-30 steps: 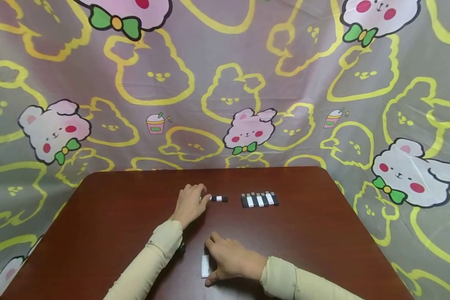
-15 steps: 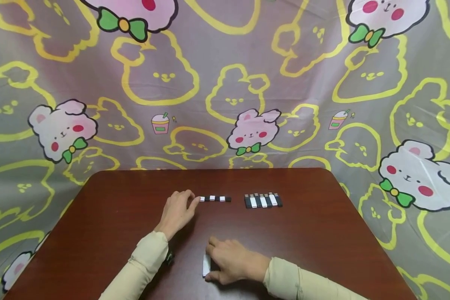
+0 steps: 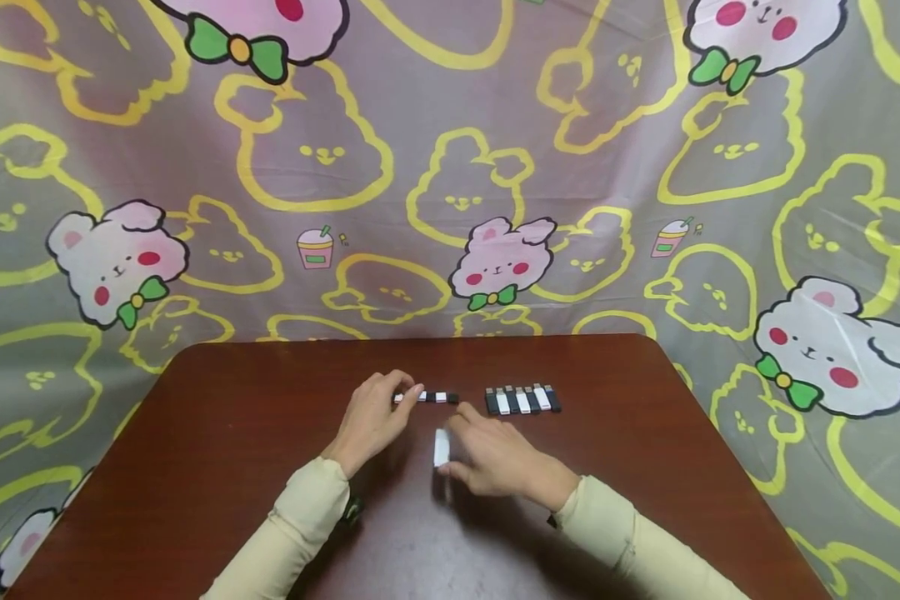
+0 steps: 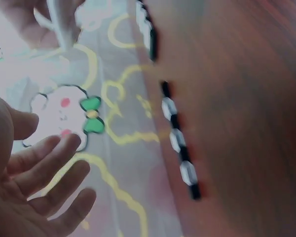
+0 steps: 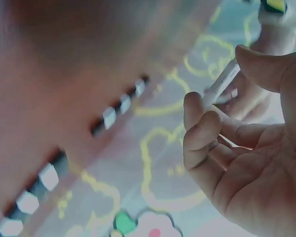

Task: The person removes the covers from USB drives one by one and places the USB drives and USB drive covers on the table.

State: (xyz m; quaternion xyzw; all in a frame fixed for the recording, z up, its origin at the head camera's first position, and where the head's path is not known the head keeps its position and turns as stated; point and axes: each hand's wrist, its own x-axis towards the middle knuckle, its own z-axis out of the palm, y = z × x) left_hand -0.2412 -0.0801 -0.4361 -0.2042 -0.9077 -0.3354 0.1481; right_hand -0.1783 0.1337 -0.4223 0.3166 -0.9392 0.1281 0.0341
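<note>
My right hand [image 3: 495,454] pinches a flat white rectangular stick [image 3: 441,447] between thumb and fingers, above the middle of the table. In the right wrist view this white stick [image 5: 222,81] is seen edge-on between the thumb and the fingertips. My left hand [image 3: 375,421] is at the left end of a row of small black and white blocks [image 3: 440,397], overlapping it in the head view. Loosely bent fingers of the left hand [image 4: 44,187] hold nothing in the left wrist view, where the block row [image 4: 177,140] lies apart from them.
To the right of the blocks, several black and white USB sticks [image 3: 523,402] lie side by side with metal plugs pointing away. The brown table [image 3: 607,483] ends at a back edge, behind which hangs a patterned cloth [image 3: 390,192].
The right hand has closed its grip on the white stick, lifted it and carried it forward and slightly right. The left hand has shifted left, then back right to the block row.
</note>
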